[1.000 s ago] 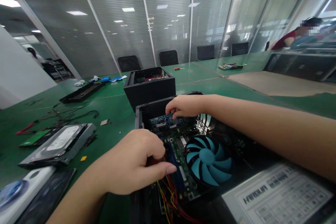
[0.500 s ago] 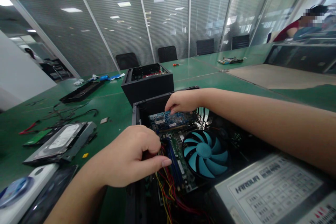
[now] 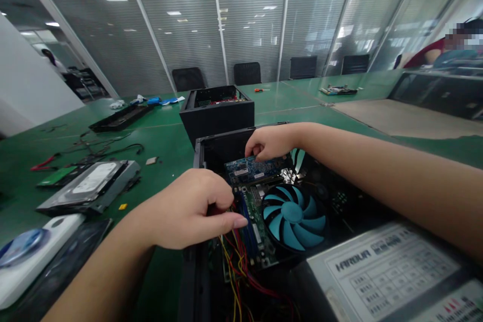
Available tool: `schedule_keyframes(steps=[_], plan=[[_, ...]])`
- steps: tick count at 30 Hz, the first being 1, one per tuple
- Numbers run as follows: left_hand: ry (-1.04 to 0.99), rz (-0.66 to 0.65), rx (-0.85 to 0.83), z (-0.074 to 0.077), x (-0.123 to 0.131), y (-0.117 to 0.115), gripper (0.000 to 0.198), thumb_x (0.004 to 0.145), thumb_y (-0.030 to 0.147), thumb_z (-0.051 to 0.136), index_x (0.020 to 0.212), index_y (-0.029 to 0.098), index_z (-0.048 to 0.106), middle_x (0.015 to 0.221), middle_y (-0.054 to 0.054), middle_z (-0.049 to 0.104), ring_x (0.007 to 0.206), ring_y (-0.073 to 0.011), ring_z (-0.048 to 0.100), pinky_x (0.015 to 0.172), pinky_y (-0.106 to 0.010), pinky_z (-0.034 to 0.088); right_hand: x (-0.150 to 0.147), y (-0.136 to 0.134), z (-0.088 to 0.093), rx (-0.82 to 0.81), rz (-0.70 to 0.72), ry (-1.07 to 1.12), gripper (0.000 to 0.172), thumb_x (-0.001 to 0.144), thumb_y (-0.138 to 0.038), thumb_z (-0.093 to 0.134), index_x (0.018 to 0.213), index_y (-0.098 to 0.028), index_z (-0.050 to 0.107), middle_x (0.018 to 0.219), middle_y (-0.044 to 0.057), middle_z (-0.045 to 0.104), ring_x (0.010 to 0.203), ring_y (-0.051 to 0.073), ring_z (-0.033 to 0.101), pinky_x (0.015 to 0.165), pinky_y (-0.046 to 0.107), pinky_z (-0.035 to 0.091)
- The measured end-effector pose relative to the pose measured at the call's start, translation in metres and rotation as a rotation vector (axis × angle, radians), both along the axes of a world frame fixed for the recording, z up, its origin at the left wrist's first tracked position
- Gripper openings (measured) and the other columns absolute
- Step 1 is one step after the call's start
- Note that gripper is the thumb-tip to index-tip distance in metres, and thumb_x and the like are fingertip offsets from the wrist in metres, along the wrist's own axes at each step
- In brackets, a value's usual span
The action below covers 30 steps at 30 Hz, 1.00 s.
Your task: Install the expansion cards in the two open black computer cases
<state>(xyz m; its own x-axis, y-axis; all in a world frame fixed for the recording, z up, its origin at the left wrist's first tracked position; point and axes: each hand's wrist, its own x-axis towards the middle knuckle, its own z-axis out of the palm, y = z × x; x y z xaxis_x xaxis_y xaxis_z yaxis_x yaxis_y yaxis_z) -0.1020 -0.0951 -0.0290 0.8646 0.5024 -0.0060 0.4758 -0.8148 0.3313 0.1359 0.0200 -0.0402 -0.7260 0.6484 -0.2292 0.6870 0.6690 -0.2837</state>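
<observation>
A black computer case point(image 3: 199, 261) lies open before me, with a motherboard point(image 3: 251, 198) inside. My right hand point(image 3: 269, 142) pinches the top edge of a blue graphics card point(image 3: 249, 168), which stands tilted near the far wall of the case. Over the memory slots point(image 3: 247, 221) and the near-left rim hovers my left hand point(image 3: 196, 209), fingers curled and thumb stretched forward. Red and yellow cables point(image 3: 237, 261) run beneath it; its fingertips are hidden. To the right of the slots is a fan with turquoise blades point(image 3: 292, 214). A labelled power supply point(image 3: 392, 266) fills the near right.
A second black case point(image 3: 219, 115) stands just behind. On the left lie a hard drive point(image 3: 94, 181), loose cables point(image 3: 101, 151), a white device point(image 3: 33, 256) and a black panel point(image 3: 121, 118). Farther back are a screwdriver point(image 3: 261, 90) and a circuit board point(image 3: 338, 90). A person sits far right.
My right hand and the graphics card have shifted slightly right relative to the case. My left hand stays nearly in place. The whole view has moved a little.
</observation>
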Motion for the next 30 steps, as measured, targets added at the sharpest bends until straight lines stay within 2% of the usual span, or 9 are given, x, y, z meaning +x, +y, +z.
schedule_keyframes(steps=[2,4,10,15,22,30], plan=[[-0.012,0.01,-0.004,0.0,0.0,-0.001,0.05,0.092,0.049,0.048,0.056,0.015,0.043,0.055,0.003,0.04,0.055,-0.0078,0.034,0.059,-0.026,0.026,0.003,0.001,0.0,-0.044,-0.007,-0.017,0.038,0.076,-0.025,0.066,0.113,-0.016,0.07,0.09,0.002,0.072,0.072,0.012,0.06,0.066,0.023,0.042],[-0.023,0.014,-0.01,0.001,0.001,-0.001,0.05,0.092,0.05,0.049,0.056,0.015,0.044,0.054,0.003,0.04,0.054,-0.0078,0.033,0.058,-0.026,0.026,0.005,0.002,0.0,-0.017,0.001,-0.032,0.034,0.077,-0.026,0.066,0.109,-0.015,0.071,0.089,0.002,0.072,0.073,0.012,0.06,0.067,0.023,0.042],[-0.037,0.009,-0.015,0.001,0.002,-0.001,0.049,0.091,0.048,0.05,0.055,0.015,0.045,0.054,0.003,0.039,0.054,-0.0075,0.033,0.058,-0.026,0.026,-0.002,-0.004,0.006,0.338,0.02,-0.031,0.027,0.081,-0.023,0.064,0.107,-0.018,0.072,0.092,0.004,0.071,0.075,0.013,0.059,0.068,0.025,0.039],[-0.044,0.0,-0.019,0.001,0.002,-0.001,0.048,0.091,0.046,0.051,0.055,0.015,0.045,0.053,0.003,0.039,0.054,-0.0078,0.033,0.057,-0.026,0.026,-0.007,-0.009,0.009,0.484,-0.01,-0.155,0.027,0.083,-0.029,0.063,0.107,-0.021,0.072,0.097,0.006,0.071,0.08,0.017,0.061,0.071,0.028,0.039],[-0.018,0.003,-0.001,0.001,0.002,-0.001,0.048,0.092,0.046,0.05,0.056,0.015,0.044,0.055,0.003,0.04,0.055,-0.0073,0.034,0.058,-0.026,0.025,-0.011,-0.006,-0.005,0.564,-0.047,-0.335,0.028,0.08,-0.028,0.062,0.107,-0.024,0.071,0.097,0.011,0.071,0.086,0.025,0.066,0.07,0.032,0.043],[0.024,0.014,0.045,0.002,0.003,-0.003,0.045,0.093,0.044,0.049,0.057,0.015,0.046,0.057,0.002,0.044,0.057,-0.0081,0.036,0.059,-0.026,0.027,-0.006,0.003,-0.009,0.584,-0.085,-0.32,0.031,0.08,-0.029,0.063,0.109,-0.023,0.07,0.099,0.012,0.07,0.091,0.026,0.066,0.073,0.033,0.046]])
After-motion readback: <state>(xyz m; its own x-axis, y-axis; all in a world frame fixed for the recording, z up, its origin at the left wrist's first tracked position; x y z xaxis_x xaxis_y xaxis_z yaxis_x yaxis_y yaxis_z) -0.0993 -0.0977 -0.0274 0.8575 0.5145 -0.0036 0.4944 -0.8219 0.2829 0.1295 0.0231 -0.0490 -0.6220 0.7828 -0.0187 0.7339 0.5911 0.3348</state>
